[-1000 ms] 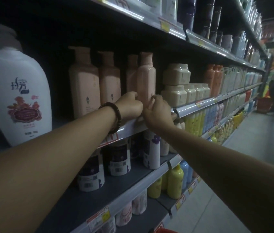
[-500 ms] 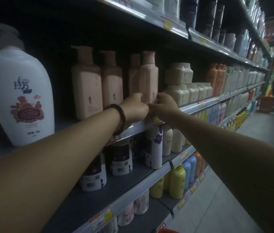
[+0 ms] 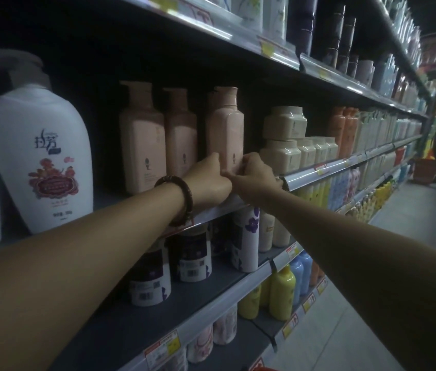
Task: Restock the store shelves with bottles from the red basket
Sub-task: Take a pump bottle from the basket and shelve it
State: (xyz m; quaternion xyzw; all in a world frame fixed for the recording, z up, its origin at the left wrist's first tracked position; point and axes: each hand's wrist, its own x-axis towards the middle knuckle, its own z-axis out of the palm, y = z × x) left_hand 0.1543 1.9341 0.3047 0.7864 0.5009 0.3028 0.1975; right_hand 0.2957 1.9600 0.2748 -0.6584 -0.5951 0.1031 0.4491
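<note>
view: head cam
L hand (image 3: 209,180): arm stretched fwd, fingers curled round pink bottle (image 3: 226,135) low on its left side
R hand (image 3: 254,175): arm stretched fwd, fingers curled on its lower right side
pink bottle: upright at shelf (image 3: 318,171) front edge, betw. both hands

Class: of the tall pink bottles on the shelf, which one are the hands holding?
The rightmost tall pink plastic bottle, beside the beige jars; left hand and right hand grip its base.
</note>
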